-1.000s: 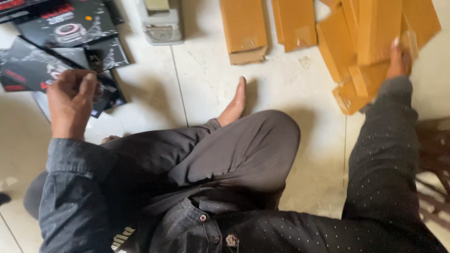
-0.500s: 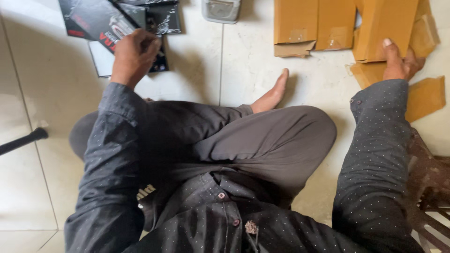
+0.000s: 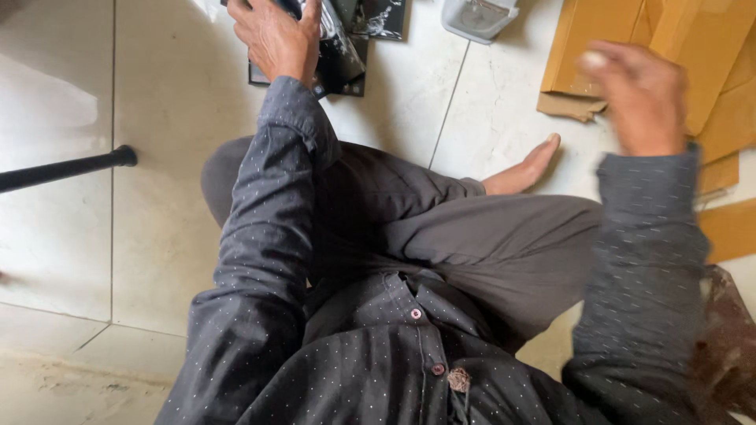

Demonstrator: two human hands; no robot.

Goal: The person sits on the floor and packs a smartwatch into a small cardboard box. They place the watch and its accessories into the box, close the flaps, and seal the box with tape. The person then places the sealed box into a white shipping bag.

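Note:
I sit cross-legged on a pale tiled floor. My left hand (image 3: 276, 35) reaches forward at the top left and rests on a pile of glossy black packets (image 3: 346, 47), its fingers curled over one of them. My right hand (image 3: 642, 94) is blurred in mid-air at the upper right, above the flat brown cardboard pieces (image 3: 598, 47); nothing shows in it and its fingers look loosely bent. My bare foot (image 3: 524, 169) pokes out beside my knee.
A small white-grey device (image 3: 480, 17) stands on the floor at the top middle. A black pole (image 3: 67, 167) lies at the left. More cardboard (image 3: 732, 228) lies at the right edge, with a dark rusty object (image 3: 728, 346) at the bottom right.
My view has swung left and down. My right hand has lifted off the cardboard and moved toward me. My left hand stays on the black packets.

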